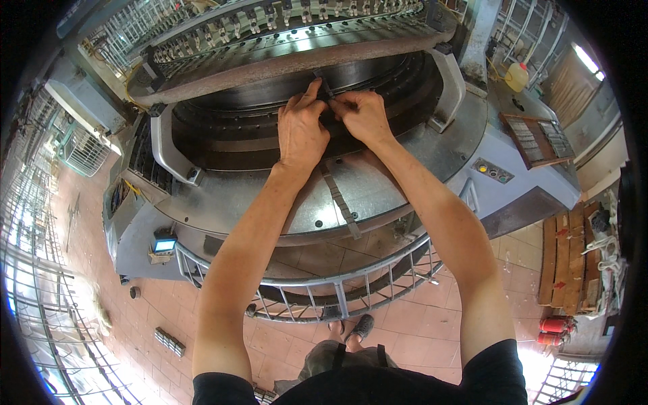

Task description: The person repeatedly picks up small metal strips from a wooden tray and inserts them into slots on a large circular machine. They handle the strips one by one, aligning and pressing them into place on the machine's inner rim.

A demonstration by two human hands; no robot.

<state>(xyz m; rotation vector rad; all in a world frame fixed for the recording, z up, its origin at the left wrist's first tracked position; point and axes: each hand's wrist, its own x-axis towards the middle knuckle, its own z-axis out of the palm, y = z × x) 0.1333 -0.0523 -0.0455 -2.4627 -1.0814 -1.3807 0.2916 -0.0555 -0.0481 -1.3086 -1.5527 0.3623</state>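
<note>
Shirt below, our left hand and right hand crowd a dark strip, grips unclear; slipping could dislodge it.

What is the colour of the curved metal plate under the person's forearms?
The curved metal plate is shiny silver-grey, best seen in the head view.

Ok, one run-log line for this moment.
left hand: at slim dark strip, grip unclear | right hand: beside it, grip unclear | segmented grey metal strip: lying across silver curved metal plate

A narrow, dark strip (slightly tilted) sits between the hands.
</note>
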